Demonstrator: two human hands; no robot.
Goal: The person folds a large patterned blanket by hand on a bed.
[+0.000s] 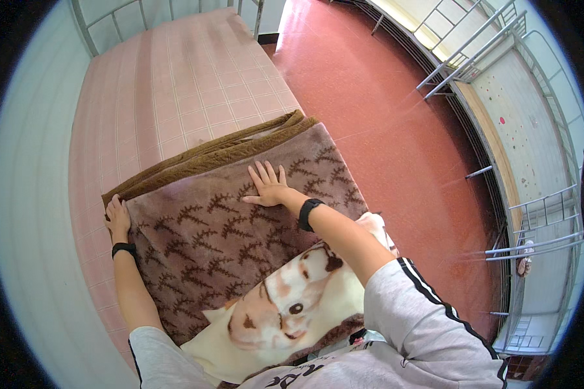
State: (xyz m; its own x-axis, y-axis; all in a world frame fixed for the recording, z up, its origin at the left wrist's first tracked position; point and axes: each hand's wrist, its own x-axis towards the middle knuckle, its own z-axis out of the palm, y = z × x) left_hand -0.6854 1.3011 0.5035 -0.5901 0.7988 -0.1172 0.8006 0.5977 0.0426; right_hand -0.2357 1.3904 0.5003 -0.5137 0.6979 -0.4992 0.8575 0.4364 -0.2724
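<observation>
A folded blanket (194,240) lies across the near part of the bed, mauve with dark brown branch-like marks. Its far edge shows layered brown folds (220,155). My right hand (268,186) rests palm down on the blanket's upper middle, fingers spread, holding nothing. At the blanket's far left corner, my left hand (117,219) lies along the edge with its fingers stretched forward, touching the fabric. Close to my body, a cream section with a printed animal face (279,311) covers part of the mauve side. Each wrist wears a black band.
A pink checked sheet (182,91) covers the bed beyond the blanket, with a metal rail (117,26) at its far end. A pale wall (39,194) runs along the left. Red floor (383,142) separates this bed from metal bunk frames (480,52) on the right.
</observation>
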